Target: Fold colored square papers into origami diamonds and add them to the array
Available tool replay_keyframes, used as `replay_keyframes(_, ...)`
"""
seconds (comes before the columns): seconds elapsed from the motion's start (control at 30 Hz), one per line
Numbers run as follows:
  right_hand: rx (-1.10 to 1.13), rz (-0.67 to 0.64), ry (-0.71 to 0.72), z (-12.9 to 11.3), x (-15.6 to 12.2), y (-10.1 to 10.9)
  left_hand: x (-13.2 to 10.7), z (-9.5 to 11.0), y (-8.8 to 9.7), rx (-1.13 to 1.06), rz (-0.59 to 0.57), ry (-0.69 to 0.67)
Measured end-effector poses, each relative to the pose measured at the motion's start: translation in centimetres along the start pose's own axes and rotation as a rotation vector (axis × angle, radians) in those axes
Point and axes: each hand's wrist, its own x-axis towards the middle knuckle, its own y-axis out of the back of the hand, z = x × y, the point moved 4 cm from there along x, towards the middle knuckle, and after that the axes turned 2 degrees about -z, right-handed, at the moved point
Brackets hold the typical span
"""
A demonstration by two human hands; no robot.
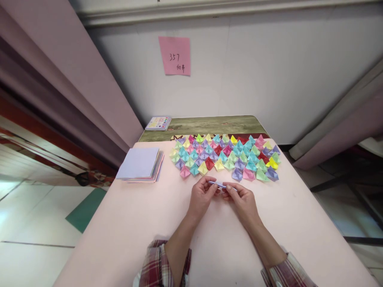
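Observation:
Between my two hands is a small folded piece of bluish-purple paper [220,185], held low over the pale pink table [167,211]. My left hand [202,195] pinches its left end between thumb and fingers. At the opposite end, my right hand [241,199] pinches it the same way. The fingers cover much of the paper, so its full folded shape is hidden. Just beyond my hands, many folded paper boats [209,163] in mixed colours stand packed in rows. A stack of square paper sheets [139,163], lilac on top, lies to the left.
A packet with a printed cover [158,123] lies at the far left on the wood-patterned surface [194,125]. A pink note [175,56] with handwriting hangs on the white wall behind. Curtains flank both sides, and a green sheet [86,209] is on the floor at left.

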Motion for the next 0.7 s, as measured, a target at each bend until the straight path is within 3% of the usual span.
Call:
replay_keyframes(0.3, -0.127, 0.061, 0.084, -0.1, -0.2, 0.1, 0.1, -0.4, -0.2, -0.008, -0.017, 0.023)
replay_keyframes(0.37, -0.265, 0.105, 0.199, -0.5, -0.4, 0.3, 0.1, -0.5, -0.2, -0.016, -0.01, 0.021)
replay_keyframes(0.53, -0.637, 0.161, 0.661, -1.9, -1.3, 0.0, -0.1, -0.3, -0.4, -0.003, 0.005, 0.021)
replay_keyframes(0.7, -0.733, 0.118, 0.86, -2.4, -1.7, -0.4, -0.3, 0.0, 0.0, 0.303, 0.066, -0.069)
